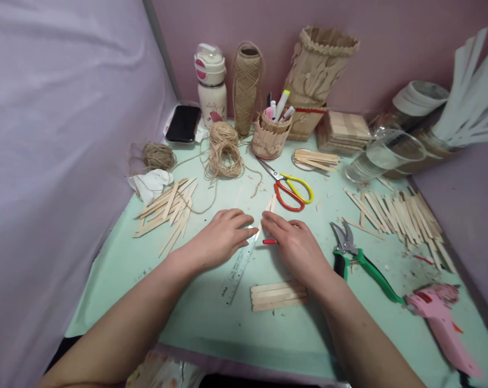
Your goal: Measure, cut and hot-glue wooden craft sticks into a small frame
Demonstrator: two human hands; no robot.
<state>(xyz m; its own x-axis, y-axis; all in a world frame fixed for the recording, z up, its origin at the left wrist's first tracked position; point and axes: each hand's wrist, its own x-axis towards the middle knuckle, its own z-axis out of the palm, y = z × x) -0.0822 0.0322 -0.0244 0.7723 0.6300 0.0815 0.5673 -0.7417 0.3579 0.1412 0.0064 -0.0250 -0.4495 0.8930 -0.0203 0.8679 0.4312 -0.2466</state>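
Observation:
A clear ruler (239, 269) lies slanted on the table, its upper end under the fingertips of my left hand (228, 237). The index finger and thumb of that hand press close together there, beside a wooden craft stick (272, 203). My right hand (290, 242) has its fingertips on the same stick from the other side. From under its curled fingers pokes the red end of a pen (269, 242); the rest is hidden. Several flat craft sticks (278, 296) are lined up below my right wrist. Scissors (290, 188) with red and yellow handles lie beyond my hands.
Loose sticks (169, 207) lie at left, more sticks (401, 215) at right. Green-handled pruners (365, 264) and a pink glue gun (440, 323) are right of my arm. Twine balls (225, 156), a pen cup (271, 137), a bottle (212, 91) and a plastic cup (383, 156) stand behind.

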